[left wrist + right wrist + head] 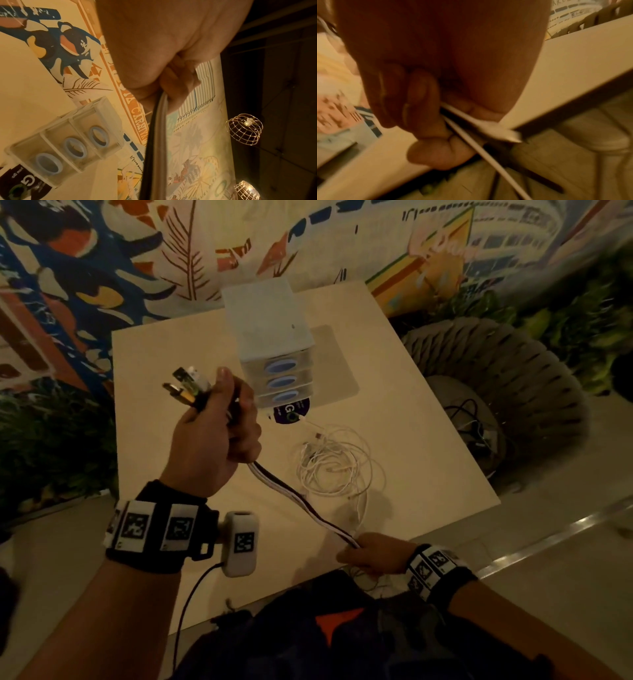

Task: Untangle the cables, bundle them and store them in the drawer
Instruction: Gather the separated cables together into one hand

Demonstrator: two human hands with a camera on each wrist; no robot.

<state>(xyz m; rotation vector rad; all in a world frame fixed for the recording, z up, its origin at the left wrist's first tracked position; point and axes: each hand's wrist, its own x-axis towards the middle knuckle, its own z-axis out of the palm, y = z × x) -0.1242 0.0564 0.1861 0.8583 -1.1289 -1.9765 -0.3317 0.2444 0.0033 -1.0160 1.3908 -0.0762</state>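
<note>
My left hand (219,433) is raised over the table and grips a bunch of black and white cables (301,501), with their USB plugs (186,386) sticking out above the fist. The cables run taut down to my right hand (370,553), which grips them at the table's near edge. In the left wrist view the cables (154,135) drop from the closed fingers (178,83). In the right wrist view the white cable (471,138) passes under my curled fingers (423,102). A small clear drawer unit (274,350) with three blue-handled drawers, all closed, stands behind the left hand.
A loose tangle of white cable (335,463) lies on the pale table (411,440) right of the taut bunch. A dark round sticker (291,409) sits before the drawer unit. A wicker chair (496,392) holding dark cables stands to the right.
</note>
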